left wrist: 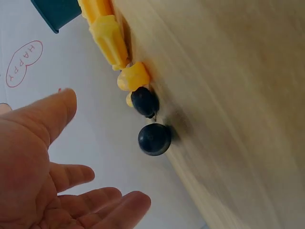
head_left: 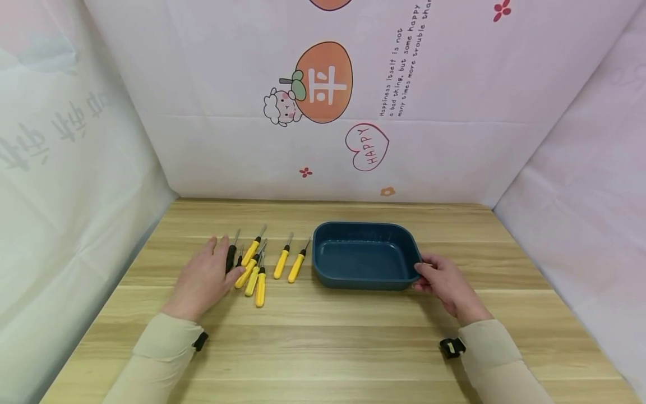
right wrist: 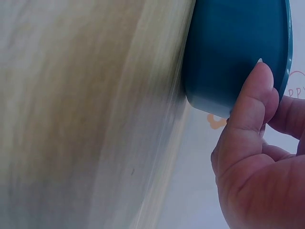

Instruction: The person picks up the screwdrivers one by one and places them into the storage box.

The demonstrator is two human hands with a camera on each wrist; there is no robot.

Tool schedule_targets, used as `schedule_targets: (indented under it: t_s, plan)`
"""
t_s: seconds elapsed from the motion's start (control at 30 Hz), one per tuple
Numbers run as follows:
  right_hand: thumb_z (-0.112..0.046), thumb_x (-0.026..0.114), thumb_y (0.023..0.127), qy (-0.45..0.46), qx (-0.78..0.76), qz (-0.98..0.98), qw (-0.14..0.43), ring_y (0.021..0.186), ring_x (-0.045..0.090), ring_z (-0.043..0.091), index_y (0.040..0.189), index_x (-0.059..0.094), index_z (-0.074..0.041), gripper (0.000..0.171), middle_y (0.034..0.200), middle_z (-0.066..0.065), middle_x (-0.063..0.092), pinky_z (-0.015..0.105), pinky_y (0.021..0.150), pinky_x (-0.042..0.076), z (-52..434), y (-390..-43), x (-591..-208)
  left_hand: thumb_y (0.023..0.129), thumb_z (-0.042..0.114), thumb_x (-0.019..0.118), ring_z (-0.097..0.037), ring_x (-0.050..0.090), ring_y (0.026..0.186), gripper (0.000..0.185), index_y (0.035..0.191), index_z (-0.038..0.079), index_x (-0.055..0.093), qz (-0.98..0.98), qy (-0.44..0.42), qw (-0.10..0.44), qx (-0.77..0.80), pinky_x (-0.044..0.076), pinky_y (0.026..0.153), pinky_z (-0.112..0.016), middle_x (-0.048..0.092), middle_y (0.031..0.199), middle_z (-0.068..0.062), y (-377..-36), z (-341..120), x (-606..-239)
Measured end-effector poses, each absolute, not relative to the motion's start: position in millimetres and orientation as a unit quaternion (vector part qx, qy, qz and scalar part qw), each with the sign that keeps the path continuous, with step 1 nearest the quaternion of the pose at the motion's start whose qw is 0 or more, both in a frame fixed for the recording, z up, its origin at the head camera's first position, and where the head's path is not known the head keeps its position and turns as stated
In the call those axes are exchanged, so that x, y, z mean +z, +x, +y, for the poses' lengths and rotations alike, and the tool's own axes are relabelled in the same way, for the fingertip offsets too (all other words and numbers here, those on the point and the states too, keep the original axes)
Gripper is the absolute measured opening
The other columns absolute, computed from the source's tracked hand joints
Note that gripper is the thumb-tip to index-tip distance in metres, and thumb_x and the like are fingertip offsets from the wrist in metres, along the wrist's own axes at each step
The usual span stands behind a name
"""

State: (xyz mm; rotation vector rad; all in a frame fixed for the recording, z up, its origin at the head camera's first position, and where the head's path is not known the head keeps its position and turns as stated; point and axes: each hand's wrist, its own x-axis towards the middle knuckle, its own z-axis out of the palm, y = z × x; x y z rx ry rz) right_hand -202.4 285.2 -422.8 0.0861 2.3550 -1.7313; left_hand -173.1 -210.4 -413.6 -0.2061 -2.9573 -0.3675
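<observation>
Plainly, the wood-grain table (head_left: pixel 323 350) offers its widest room between the two forearms, in front of the dark teal bin (head_left: pixel 360 283). A narrower strip of wood runs behind the bin to the back edge, where a printed cloth backdrop (head_left: pixel 227 73) rises; more surface lies right of the right hand (head_left: pixel 446 283). The bin stands right of the screwdrivers, its left end just beside the nearest yellow-handled screwdriver (head_left: pixel 296 268).

The bin's long axis runs from side to side, its mouth facing up. The screwdrivers lie left of it, mostly with tips toward the backdrop, leaning a little right, and handles toward the person. Another yellow-handled one lies just left of the nearest, apart from the cluster (head_left: pixel 252 272) of four with yellow or yellow-green grips. Left of those lie a small black screwdriver (head_left: pixel 239 261) and a larger black-handled screwdriver (head_left: pixel 230 258).

The left hand (head_left: pixel 204 278) is spread beside the black handles, thumb well away from the fingers, grasping nothing. The right hand pinches the bin's right end at the rim.

The bin looks like smooth plastic, rectangular with rounded corners. The yellow grips are ridged, the larger black handle round-ended, the shafts slim metal. Beige sleeves (head_left: pixel 161 342) cover both forearms.
</observation>
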Motion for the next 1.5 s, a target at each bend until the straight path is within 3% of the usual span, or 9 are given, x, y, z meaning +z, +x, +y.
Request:
schedule_targets:
  t_s: [0.17, 0.37, 0.63, 0.87, 1.1, 1.33, 1.5]
  plan:
    - [-0.013, 0.047, 0.110, 0.029, -0.587, 0.802, 0.109, 0.077, 0.064, 0.009, 0.150, 0.040, 0.014, 0.048, 0.106, 0.012, 0.062, 0.024, 0.073, 0.061, 284.5, -202.7, -423.0, 0.104, 0.035, 0.065, -0.059, 0.053, 0.128, 0.076, 0.153, -0.015, 0.035, -0.987, -0.053, 0.078, -0.129, 0.047, 0.101, -0.069, 0.045, 0.148, -0.043, -176.5, -210.4, -416.5]
    - [-0.013, 0.047, 0.111, 0.033, -0.581, 0.805, 0.112, 0.080, 0.065, 0.010, 0.150, 0.039, 0.013, 0.048, 0.110, 0.014, 0.062, 0.025, 0.074, 0.061, 284.9, -201.4, -424.1, 0.101, 0.029, 0.070, -0.054, 0.066, 0.109, 0.067, 0.142, -0.020, 0.046, -0.986, -0.061, 0.110, -0.109, 0.057, 0.087, -0.062, 0.060, 0.128, -0.042, -181.9, -211.0, -423.5]
    - [-0.015, 0.047, 0.111, 0.034, -0.582, 0.805, 0.111, 0.080, 0.065, 0.009, 0.150, 0.040, 0.013, 0.048, 0.108, 0.012, 0.063, 0.025, 0.074, 0.061, 286.0, -201.5, -425.0, 0.103, 0.029, 0.067, -0.049, 0.069, 0.102, 0.061, 0.138, -0.019, 0.051, -0.992, -0.039, 0.077, -0.096, 0.059, 0.083, -0.059, 0.065, 0.118, -0.039, -188.6, -211.9, -425.3]
    - [-0.014, 0.047, 0.111, 0.034, -0.583, 0.804, 0.114, 0.079, 0.065, 0.010, 0.150, 0.040, 0.013, 0.048, 0.105, 0.011, 0.062, 0.025, 0.074, 0.061, 286.7, -200.9, -425.1, 0.103, 0.027, 0.066, -0.036, 0.068, 0.078, 0.041, 0.111, -0.012, 0.064, -0.991, -0.021, 0.063, -0.112, 0.058, 0.067, -0.052, 0.068, 0.092, -0.025, -194.8, -211.5, -427.3]
    - [-0.014, 0.047, 0.111, 0.031, -0.584, 0.803, 0.113, 0.079, 0.065, 0.009, 0.150, 0.039, 0.013, 0.049, 0.106, 0.011, 0.063, 0.025, 0.074, 0.061, 286.0, -201.2, -424.2, 0.103, 0.026, 0.064, -0.038, 0.069, 0.082, 0.040, 0.111, -0.013, 0.065, -0.993, -0.011, 0.048, -0.104, 0.058, 0.071, -0.053, 0.068, 0.094, -0.026, -197.1, -211.0, -426.7]
    - [-0.014, 0.047, 0.111, 0.032, -0.581, 0.806, 0.111, 0.079, 0.064, 0.009, 0.151, 0.038, 0.014, 0.049, 0.106, 0.012, 0.062, 0.024, 0.074, 0.061, 284.5, -200.6, -423.2, 0.103, 0.023, 0.064, -0.044, 0.069, 0.100, 0.039, 0.118, -0.013, 0.066, -0.995, -0.018, 0.018, -0.092, 0.058, 0.084, -0.057, 0.071, 0.106, -0.028, -196.6, -211.4, -426.0]
    - [-0.014, 0.047, 0.111, 0.032, -0.582, 0.805, 0.112, 0.079, 0.064, 0.009, 0.151, 0.038, 0.014, 0.050, 0.106, 0.012, 0.061, 0.024, 0.074, 0.061, 285.3, -200.2, -423.9, 0.103, 0.023, 0.065, -0.043, 0.070, 0.098, 0.038, 0.117, -0.012, 0.067, -0.996, -0.023, 0.010, -0.082, 0.059, 0.082, -0.056, 0.071, 0.104, -0.027, -197.9, -211.5, -426.1]
